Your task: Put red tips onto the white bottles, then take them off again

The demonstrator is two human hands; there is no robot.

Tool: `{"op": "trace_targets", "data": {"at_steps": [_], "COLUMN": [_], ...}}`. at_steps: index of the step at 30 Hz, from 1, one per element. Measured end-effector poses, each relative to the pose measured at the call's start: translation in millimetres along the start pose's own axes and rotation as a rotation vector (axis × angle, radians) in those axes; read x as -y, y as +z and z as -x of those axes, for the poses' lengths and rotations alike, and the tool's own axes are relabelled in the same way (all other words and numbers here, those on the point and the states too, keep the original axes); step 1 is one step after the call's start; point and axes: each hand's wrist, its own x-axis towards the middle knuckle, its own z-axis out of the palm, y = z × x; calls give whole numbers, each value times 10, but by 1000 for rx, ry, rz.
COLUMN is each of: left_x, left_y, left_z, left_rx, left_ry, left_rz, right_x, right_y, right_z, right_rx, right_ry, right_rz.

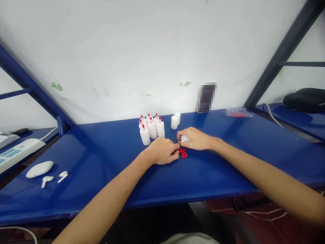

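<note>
My left hand (165,150) reaches over a small pile of red caps (183,153), its fingers curled and pinched at the near side of my right hand; what they hold is hidden. In my right hand (194,138), closed fingers grip a small white bottle (184,138), of which only a pale rounded end shows. The fingertips of both hands nearly meet above the caps. Left of them stands a cluster of several white squeeze bottles (145,135) with red-tipped nozzles. Two plain white cylindrical containers (174,122) stand behind my right hand.
The blue table (101,169) meets a white wall. At its back right lies a clear bag with red pieces (238,113); a blurred dark upright object (207,97) leans on the wall. White earbuds (47,180) and their case (40,169) lie at left, near a power strip (20,152).
</note>
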Motion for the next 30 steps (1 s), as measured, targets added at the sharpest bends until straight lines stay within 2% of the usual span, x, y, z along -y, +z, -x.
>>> {"op": "trace_targets", "data": {"at_steps": [23,30], "left_x": [57,26], "left_y": [10,-14], "left_z": [112,109], "left_rx": [-35,19], "left_ry": [-83,-114], "left_rz": [18,12], "right_x": [13,16], "right_y": [21,12], "right_z": [-6,-2], "right_rx": [10,6], "right_ry": [6,10], "right_rz": [84,71]}}
